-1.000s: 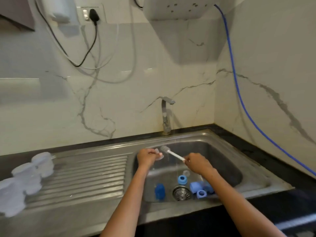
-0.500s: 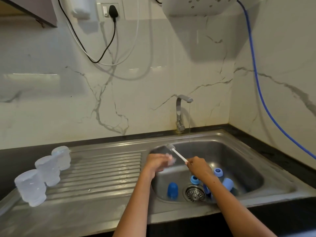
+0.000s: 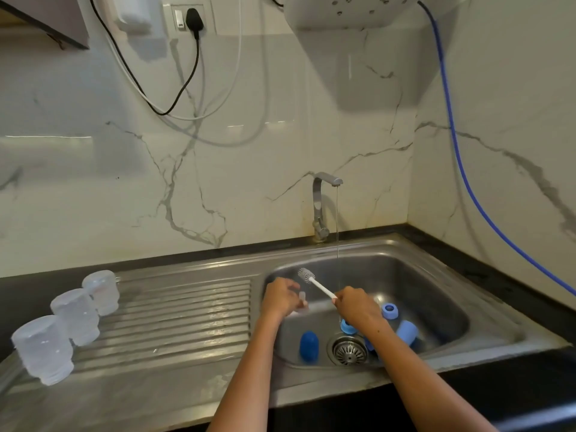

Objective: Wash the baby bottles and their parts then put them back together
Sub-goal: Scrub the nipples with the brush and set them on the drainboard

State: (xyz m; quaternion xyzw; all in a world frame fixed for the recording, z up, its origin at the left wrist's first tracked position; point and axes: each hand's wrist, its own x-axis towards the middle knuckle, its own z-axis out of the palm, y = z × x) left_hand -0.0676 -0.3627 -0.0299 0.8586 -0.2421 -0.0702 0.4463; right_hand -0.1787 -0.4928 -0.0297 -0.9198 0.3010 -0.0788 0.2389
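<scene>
Small clear teat (image 3: 301, 299), pale, slightly blurred

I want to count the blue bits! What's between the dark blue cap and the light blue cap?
In the head view: the drain strainer and the right forearm.

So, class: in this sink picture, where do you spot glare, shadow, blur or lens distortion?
Head view: glare streaks on the marble wall and draining board; the wall unit casts a soft shadow below it; the left hand is motion-blurred; the wide lens bows the counter edge and the upturned bottles.
</scene>
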